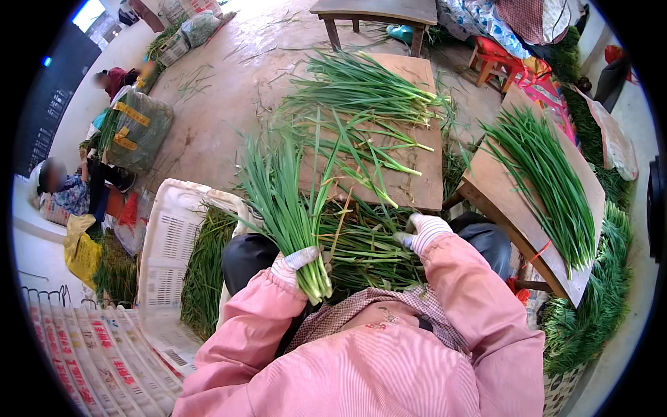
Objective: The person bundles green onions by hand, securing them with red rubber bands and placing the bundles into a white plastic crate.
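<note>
My left hand (295, 264), in a striped work glove, is closed round the white lower stems of a bunch of garlic chives (278, 198). The leaves of that bunch point up and away from me. My right hand (424, 233), gloved alike, is at the near right edge of the low wooden table (427, 177), with thumb and fingers apart and nothing visible between them. Several loose stalks (375, 156) lie spread on the table, and a thicker pile of chives (368, 87) lies at its far end. Cut and trimmed leaves (368, 243) heap up between my knees.
At the right, a second wooden board (479, 191) carries a large chive bundle (545, 184), with more greens (594, 306) beside it. On my left stands a white plastic crate (163, 243) holding greens. Two other people (69, 194) sit far left. Another table (375, 8) stands ahead.
</note>
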`<action>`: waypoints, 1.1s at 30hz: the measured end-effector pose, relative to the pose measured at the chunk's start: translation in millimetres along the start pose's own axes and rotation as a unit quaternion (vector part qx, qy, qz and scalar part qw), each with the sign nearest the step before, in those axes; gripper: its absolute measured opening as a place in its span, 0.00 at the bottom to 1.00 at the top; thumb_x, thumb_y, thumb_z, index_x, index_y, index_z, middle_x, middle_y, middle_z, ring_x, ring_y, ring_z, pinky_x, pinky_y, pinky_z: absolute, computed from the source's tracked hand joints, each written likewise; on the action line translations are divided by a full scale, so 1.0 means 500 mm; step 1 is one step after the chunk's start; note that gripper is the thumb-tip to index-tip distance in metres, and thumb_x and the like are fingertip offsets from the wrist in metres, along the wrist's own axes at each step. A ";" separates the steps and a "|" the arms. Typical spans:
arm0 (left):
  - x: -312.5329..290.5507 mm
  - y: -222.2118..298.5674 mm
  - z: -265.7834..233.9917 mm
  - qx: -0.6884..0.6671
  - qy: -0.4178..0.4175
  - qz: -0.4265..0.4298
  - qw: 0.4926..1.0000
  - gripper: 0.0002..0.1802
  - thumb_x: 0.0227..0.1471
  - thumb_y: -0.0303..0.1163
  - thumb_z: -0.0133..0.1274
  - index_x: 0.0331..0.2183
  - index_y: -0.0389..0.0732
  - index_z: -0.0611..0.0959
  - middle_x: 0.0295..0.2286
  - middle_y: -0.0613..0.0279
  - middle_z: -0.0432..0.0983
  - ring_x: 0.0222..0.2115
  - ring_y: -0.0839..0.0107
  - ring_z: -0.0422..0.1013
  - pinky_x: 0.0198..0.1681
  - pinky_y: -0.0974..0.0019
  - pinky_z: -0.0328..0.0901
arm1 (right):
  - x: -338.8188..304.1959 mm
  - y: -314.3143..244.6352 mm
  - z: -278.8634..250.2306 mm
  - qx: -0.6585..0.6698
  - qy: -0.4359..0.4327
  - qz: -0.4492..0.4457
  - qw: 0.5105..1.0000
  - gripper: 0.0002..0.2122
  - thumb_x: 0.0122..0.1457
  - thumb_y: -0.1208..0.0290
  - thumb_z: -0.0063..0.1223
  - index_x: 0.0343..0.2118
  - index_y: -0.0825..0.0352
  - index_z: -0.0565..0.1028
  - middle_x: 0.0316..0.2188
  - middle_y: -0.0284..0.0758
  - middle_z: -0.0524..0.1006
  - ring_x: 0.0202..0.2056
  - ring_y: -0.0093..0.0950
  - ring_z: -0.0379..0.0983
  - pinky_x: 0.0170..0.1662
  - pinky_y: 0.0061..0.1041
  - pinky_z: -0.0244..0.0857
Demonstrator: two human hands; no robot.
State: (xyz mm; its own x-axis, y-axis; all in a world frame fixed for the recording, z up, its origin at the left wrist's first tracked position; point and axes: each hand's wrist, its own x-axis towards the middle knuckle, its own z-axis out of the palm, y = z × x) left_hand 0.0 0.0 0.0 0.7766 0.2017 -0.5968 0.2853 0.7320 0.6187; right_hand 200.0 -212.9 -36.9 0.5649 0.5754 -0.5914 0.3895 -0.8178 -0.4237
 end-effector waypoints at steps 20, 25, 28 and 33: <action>-0.147 0.055 -0.054 0.039 -0.018 -0.061 0.997 0.20 0.31 0.28 0.62 0.32 0.39 0.76 0.25 0.60 0.71 0.22 0.63 0.71 0.24 0.60 0.66 | 0.131 -0.063 0.048 -0.045 0.161 -0.052 0.985 0.16 0.54 0.58 0.44 0.40 0.65 0.72 0.34 0.47 0.75 0.39 0.45 0.70 0.43 0.38 0.66; -0.159 0.103 -0.138 -0.160 -0.273 0.102 0.943 0.23 0.45 0.26 0.54 0.45 0.45 0.69 0.32 0.68 0.73 0.31 0.73 0.72 0.25 0.67 0.60 | 0.103 -0.001 -0.027 -0.050 0.203 0.033 0.977 0.18 0.54 0.55 0.44 0.38 0.65 0.73 0.36 0.46 0.75 0.39 0.44 0.71 0.44 0.38 0.66; -0.156 0.129 -0.100 -0.196 -0.142 0.205 0.948 0.27 0.47 0.26 0.52 0.50 0.43 0.66 0.31 0.69 0.72 0.28 0.77 0.69 0.25 0.69 0.60 | 0.109 0.087 -0.060 -0.096 0.207 0.074 0.971 0.17 0.54 0.57 0.46 0.38 0.65 0.74 0.36 0.46 0.75 0.39 0.44 0.71 0.44 0.37 0.66; -0.065 0.117 -0.028 -0.182 -0.072 0.176 0.965 0.22 0.40 0.27 0.58 0.41 0.41 0.72 0.27 0.64 0.73 0.27 0.65 0.73 0.27 0.55 0.70 | -0.044 0.047 -0.134 -0.104 0.155 0.042 0.982 0.27 0.50 0.60 0.53 0.52 0.65 0.62 0.37 0.51 0.74 0.40 0.43 0.71 0.44 0.35 0.66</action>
State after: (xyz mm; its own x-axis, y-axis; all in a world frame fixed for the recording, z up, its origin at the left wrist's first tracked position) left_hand -16.4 45.6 48.4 0.8667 0.4066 -0.2890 -0.2063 0.8196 0.5344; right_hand 245.4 -245.5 12.3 0.7829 0.5015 -0.3682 0.4535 -0.8652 -0.2140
